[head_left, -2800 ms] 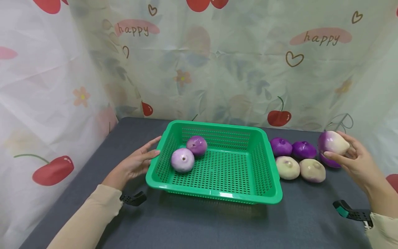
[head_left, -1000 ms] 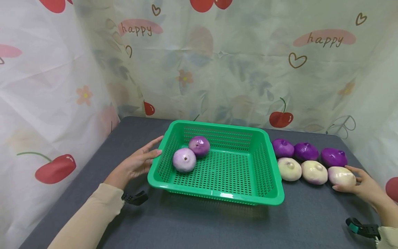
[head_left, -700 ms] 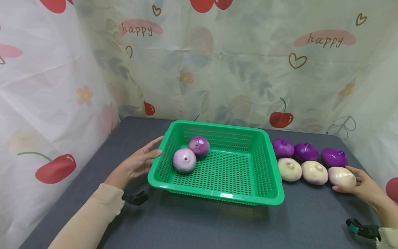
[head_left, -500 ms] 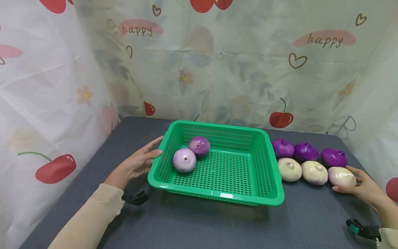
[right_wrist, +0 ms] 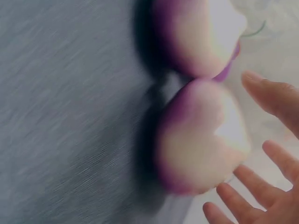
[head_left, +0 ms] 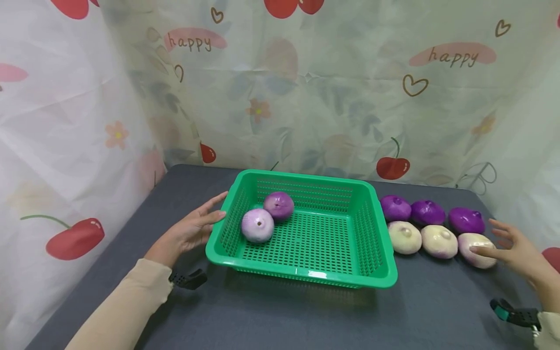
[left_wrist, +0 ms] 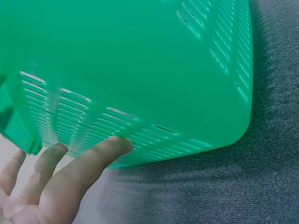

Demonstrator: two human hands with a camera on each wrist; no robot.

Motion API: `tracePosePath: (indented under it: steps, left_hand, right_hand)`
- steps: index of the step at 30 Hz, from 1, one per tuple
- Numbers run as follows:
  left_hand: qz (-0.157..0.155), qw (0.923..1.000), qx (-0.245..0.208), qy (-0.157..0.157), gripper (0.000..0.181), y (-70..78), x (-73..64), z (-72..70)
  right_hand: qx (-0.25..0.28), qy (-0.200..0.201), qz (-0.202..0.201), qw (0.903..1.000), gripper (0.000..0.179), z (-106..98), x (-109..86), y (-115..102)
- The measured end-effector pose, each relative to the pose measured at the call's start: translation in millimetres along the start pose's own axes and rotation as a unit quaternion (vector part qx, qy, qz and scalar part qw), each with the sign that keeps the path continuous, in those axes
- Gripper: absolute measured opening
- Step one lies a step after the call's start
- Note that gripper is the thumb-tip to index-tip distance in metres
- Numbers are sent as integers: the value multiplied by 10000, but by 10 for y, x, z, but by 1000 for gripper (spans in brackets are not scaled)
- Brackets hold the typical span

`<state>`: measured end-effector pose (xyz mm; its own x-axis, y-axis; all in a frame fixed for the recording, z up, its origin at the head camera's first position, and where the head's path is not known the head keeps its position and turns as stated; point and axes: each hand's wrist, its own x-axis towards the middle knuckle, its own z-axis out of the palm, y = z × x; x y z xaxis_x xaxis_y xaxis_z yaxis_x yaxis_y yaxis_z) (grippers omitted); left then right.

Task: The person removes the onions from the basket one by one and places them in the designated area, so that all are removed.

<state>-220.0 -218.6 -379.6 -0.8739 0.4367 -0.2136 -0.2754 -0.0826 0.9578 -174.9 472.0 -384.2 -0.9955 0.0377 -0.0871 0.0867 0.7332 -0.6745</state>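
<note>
My left hand rests against the left side of a green perforated basket, fingers fairly straight and thumb near the rim. In the left wrist view its fingertips touch the basket's outer wall. My right hand is spread beside a white-and-purple turnip, its thumb over it from this angle. The right wrist view shows that turnip outside the grip of the spread fingers. It lies at the right end of a front row with two other pale turnips.
Behind the pale row lie three deep purple turnips. Two round purple onion-like vegetables sit at the left inside the basket. A dark grey cloth covers the table, with a printed curtain behind and at the sides.
My right hand has lowered the turnip it held to the right end of the front row, let go of it and lifted slightly with fingers spread. The left hand and basket hold still.
</note>
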Motion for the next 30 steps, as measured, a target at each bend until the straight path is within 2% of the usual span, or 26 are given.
tracePosePath:
  steps: [2,5,9,15,19,25,30]
  left_hand:
    - [-7,10000,-15,-16,71,1,-1,-3]
    - [0,10000,-21,-41,71,1,-3,-7]
    - [7,10000,-16,-50,72,1,-7,-7]
    - [27,10000,-2,-66,72,5,-9,2]
    - [18,10000,-3,-88,72,11,-11,3]
    - [6,10000,-17,-89,73,9,-6,6]
    - [30,9999,37,-99,72,-5,3,-3]
  right_hand:
    - [187,59,-127,9997,96,-22,4,-160]
    - [65,273,-201,9994,92,-32,44,-416]
    - [-55,425,-497,9978,82,-29,104,-772]
    - [512,383,-1219,9905,56,33,191,-1355]
    - [669,367,-1484,9860,47,180,290,-1741]
    - [803,157,-1926,9779,48,480,419,-2258]
    - [1098,-328,-2140,9701,50,772,507,-2590]
